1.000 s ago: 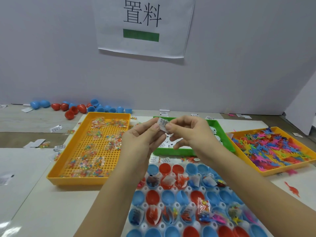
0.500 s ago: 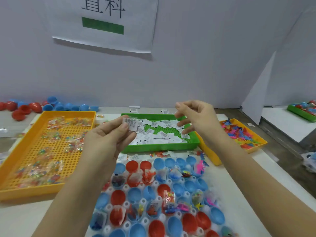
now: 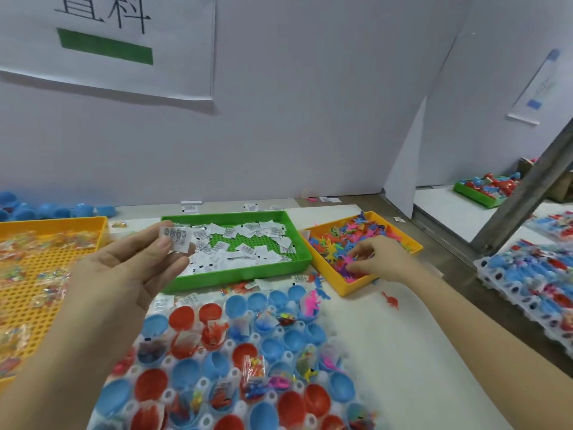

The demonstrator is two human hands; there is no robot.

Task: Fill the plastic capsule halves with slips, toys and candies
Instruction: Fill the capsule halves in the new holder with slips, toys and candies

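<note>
My left hand (image 3: 130,268) pinches a small stack of white printed slips (image 3: 175,238) between thumb and fingers, held above the near left corner of the green slip tray (image 3: 238,276). My right hand (image 3: 376,259) reaches into the yellow toy tray (image 3: 341,288) on the right, its fingers curled down among the small colourful plastic toys (image 3: 347,237); whether it holds one is hidden. In front of me lies a white holder of red and blue capsule halves (image 3: 235,355); several hold slips, toys or candy packets, others are bare.
A yellow perforated tray of wrapped candies (image 3: 40,274) sits at the left. Loose blue capsule halves (image 3: 52,210) line the back wall. A red toy (image 3: 391,301) lies loose on the table. Another filled capsule holder (image 3: 533,274) and a green tray (image 3: 486,189) are at the far right.
My hands separated: the right hand left the slips and moved right and down into the toy tray. The left hand kept the slips. My view turned to the right.
</note>
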